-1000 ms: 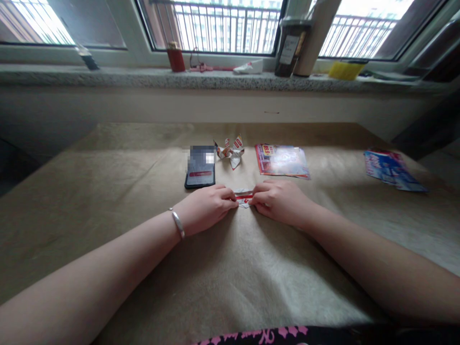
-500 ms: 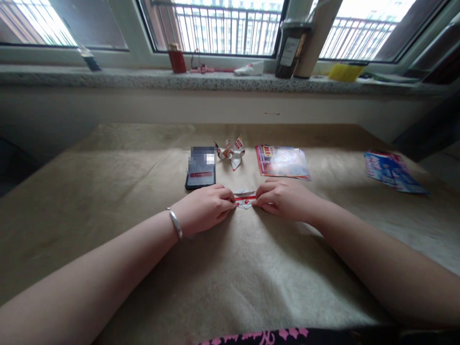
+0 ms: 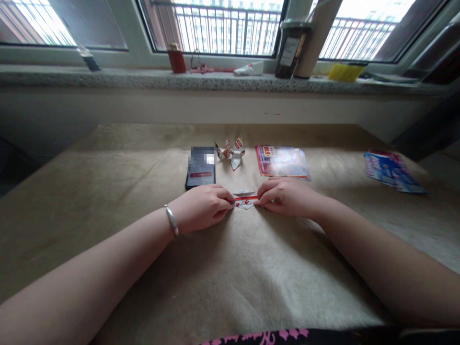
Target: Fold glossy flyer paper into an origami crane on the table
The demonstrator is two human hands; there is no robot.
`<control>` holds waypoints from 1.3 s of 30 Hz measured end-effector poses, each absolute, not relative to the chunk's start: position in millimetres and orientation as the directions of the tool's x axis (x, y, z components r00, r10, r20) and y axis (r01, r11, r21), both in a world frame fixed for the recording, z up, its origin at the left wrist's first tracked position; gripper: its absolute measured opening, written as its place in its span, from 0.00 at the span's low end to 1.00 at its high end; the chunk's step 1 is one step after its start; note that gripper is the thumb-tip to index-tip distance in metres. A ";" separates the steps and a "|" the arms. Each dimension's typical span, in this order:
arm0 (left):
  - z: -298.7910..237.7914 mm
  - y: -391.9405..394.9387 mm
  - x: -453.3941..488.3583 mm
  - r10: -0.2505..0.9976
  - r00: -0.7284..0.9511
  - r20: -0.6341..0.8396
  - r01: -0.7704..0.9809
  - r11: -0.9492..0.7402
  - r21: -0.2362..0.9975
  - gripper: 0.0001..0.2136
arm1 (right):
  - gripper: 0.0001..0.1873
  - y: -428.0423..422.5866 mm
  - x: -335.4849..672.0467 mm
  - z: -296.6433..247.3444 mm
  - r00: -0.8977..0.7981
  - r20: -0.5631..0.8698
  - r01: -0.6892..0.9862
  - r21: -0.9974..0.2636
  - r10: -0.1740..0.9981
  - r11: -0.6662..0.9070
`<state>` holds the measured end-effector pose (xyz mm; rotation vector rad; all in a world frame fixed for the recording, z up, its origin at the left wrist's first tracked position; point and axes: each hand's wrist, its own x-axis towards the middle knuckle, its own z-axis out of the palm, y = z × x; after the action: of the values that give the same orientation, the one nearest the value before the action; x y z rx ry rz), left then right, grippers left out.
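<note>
A small folded sheet of paper [image 3: 246,198], white with a red stripe and red print, lies on the table between my two hands. My left hand [image 3: 208,203] pinches its left end, fingers pressed together. At the right end, the closed fingertips of my right hand [image 3: 282,196] grip the paper. Both ends are hidden under the fingers; a pointed flap shows at the near edge. Just beyond my left hand lies a phone [image 3: 201,167] with a lit screen. Folded paper figures [image 3: 235,155] stand beside the phone.
A stack of printed leaflets [image 3: 282,162] rests beyond my right hand, and blue leaflets [image 3: 393,172] are fanned out at far right. Behind the table [image 3: 151,268], a stone windowsill [image 3: 136,80] bears a red container [image 3: 177,59], a dark jar [image 3: 292,50] and a yellow item [image 3: 345,72].
My hands have drawn slightly apart along the folded paper, so a bit more of its striped middle shows. Other things stay where they were.
</note>
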<state>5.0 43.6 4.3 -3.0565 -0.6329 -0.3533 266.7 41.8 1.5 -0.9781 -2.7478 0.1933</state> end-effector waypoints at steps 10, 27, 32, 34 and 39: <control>1.8 38.5 11.9 0.438 0.846 0.304 0.437 -0.896 0.075 0.10 | 0.08 25.5 245.1 3.0 -0.688 0.246 0.694 -0.054 0.683 0.718; -5.9 38.8 14.5 0.502 0.761 0.412 0.531 -0.846 0.049 0.07 | 0.15 30.8 239.9 -13.4 -0.590 0.315 0.710 -0.236 0.744 0.663; -5.3 38.1 13.7 0.565 0.717 0.410 0.609 -0.793 0.027 0.15 | 0.14 32.7 241.3 -14.4 -0.592 0.366 0.650 -0.310 0.718 0.694; -6.1 38.6 13.1 0.570 0.723 0.390 0.610 -0.792 0.028 0.17 | 0.13 32.1 240.1 -15.3 -0.591 0.380 0.614 -0.361 0.712 0.702; -10.3 41.0 14.0 0.588 0.702 0.402 0.598 -0.793 0.114 0.18 | 0.17 27.1 234.3 -18.0 -0.490 0.347 0.590 -0.544 0.800 0.597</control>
<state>14.0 41.0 -10.3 -2.8753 -1.0019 -0.6647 234.3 27.1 -18.0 -1.0961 -2.2487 0.4779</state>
